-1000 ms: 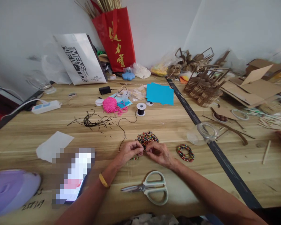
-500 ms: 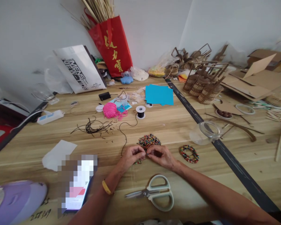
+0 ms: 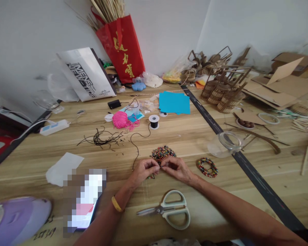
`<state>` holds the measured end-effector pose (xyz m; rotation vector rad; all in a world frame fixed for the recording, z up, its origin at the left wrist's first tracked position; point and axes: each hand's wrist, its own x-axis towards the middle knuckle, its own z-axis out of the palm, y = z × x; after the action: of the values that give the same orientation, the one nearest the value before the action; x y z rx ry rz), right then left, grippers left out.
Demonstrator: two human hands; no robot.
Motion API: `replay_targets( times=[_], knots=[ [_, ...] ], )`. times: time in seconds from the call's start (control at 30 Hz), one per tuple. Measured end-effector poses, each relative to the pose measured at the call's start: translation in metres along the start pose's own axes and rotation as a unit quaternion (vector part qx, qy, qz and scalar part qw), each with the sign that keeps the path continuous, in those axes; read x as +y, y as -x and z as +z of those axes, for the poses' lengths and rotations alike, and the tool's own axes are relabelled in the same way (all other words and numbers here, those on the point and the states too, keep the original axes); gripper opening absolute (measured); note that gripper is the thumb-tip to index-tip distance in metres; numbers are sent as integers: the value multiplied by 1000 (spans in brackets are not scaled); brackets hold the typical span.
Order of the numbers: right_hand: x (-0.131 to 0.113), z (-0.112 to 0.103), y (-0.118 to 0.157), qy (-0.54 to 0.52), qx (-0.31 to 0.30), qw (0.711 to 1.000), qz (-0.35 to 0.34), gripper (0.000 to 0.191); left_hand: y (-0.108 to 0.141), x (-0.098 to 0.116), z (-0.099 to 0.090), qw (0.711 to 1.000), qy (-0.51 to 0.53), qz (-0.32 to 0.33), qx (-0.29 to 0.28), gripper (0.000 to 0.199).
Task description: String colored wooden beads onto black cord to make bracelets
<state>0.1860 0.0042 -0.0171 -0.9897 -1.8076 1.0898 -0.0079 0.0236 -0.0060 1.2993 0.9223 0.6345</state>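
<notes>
My left hand [image 3: 145,170] is closed in a pinch on a thin black cord [image 3: 138,150], which runs back to a white spool of black cord [image 3: 154,122]. A few strung beads [image 3: 150,177] show under its fingers. Fingertip to fingertip with it, my right hand [image 3: 179,169] also pinches; whatever sits between thumb and forefinger is too small to make out. Just beyond both hands lies a heap of multicoloured beads [image 3: 164,153]. Coiled beaded strands [image 3: 207,167] rest to the right. Nearer me, pale-handled scissors [image 3: 166,209] lie with their blades pointing left.
A phone [image 3: 88,200] and a white paper piece [image 3: 65,169] lie left of my forearm. Cut black cords [image 3: 104,137], pink yarn [image 3: 120,119] and blue sheets [image 3: 174,102] are farther back. On the right stand a clear plastic container [image 3: 226,144] and small woven baskets [image 3: 222,92].
My fingertips have shifted very slightly, the right hand's pinch closing a little. A tiny bluish speck seen at the right fingertips earlier is now hidden. The surrounding things stay put.
</notes>
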Motion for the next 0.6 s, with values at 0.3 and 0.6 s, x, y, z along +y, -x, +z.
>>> replay_targets(
  times=[0.3,0.6],
  knots=[
    [3,0,0,0,-6,1000,-20,18,0,-2,0,1000,-11,-13,-9,34],
    [-1,-1,0,1,-9,1000,-6,19,0,-4,-1,1000,-15,5,-13,34]
  ],
)
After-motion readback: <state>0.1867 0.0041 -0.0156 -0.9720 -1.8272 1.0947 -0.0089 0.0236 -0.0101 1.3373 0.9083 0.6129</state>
